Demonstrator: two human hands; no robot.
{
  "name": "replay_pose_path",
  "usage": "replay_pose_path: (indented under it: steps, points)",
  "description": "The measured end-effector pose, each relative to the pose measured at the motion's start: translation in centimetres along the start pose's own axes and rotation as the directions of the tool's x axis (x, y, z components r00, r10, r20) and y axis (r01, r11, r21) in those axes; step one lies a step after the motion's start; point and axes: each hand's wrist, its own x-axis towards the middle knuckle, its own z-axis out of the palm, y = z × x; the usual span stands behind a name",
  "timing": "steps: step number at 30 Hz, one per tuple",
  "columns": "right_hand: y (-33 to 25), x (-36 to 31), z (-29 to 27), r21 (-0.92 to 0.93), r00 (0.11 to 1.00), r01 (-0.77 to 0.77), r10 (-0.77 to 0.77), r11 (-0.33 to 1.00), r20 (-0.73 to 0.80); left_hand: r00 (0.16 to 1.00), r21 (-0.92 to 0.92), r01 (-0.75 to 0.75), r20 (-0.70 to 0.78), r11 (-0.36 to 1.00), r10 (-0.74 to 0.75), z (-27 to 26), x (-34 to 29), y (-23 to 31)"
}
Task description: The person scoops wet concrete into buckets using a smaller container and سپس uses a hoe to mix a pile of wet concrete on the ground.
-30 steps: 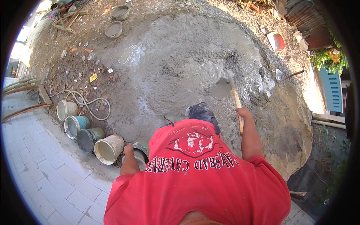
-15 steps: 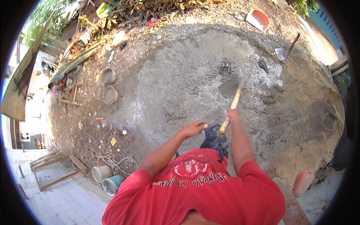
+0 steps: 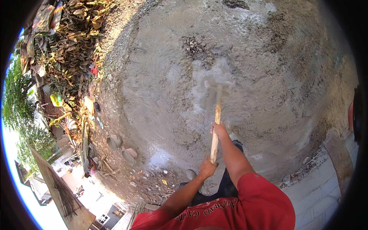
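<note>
While the hoe (image 3: 217,111) meets the wet grey mix (image 3: 161,84) ahead of you, a steady draw with well-spaced hands should work best. Your left hand (image 3: 208,168) has its fingers wrapped round the handle's lower end; your right hand (image 3: 219,130) grips farther up, fingers closed round the wood.

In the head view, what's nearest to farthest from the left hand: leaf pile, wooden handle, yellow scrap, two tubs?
1. Wooden handle: held in the left hand.
2. Yellow scrap: on the ground, to its left.
3. Two tubs: farther left.
4. Leaf pile: upper left, farthest.
</note>
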Motion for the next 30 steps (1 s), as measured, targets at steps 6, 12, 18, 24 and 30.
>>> replay_pose_path:
  steps: [6,12,18,24,30]
  points:
    - [0.1,1.7,5.1,-0.088,0.977,0.065,-0.081,0.994,-0.199,0.99,0.136,-0.047,-0.124,0.99,0.064,-0.8,-0.2,-6.1]
    - [-10.6,-2.5,16.1,-0.311,0.883,0.344,-0.418,0.886,-0.213,0.984,-0.104,-0.167,0.043,0.98,0.173,-9.5,9.9,-10.4]
    - [-29.5,-0.4,28.3,-0.529,0.598,0.555,-0.75,0.642,-0.282,0.918,-0.198,-0.392,-0.027,0.899,0.395,-28.8,18.8,3.9]
    - [-20.3,10.5,41.1,-0.564,0.758,0.314,-0.56,0.763,-0.334,0.966,-0.467,-0.129,0.141,0.875,0.218,-39.4,22.0,-7.2]
    - [2.7,10.5,46.0,-0.663,0.893,0.053,-0.332,0.747,-0.303,0.952,-0.638,0.214,0.304,0.74,-0.013,-35.2,14.7,-27.7]
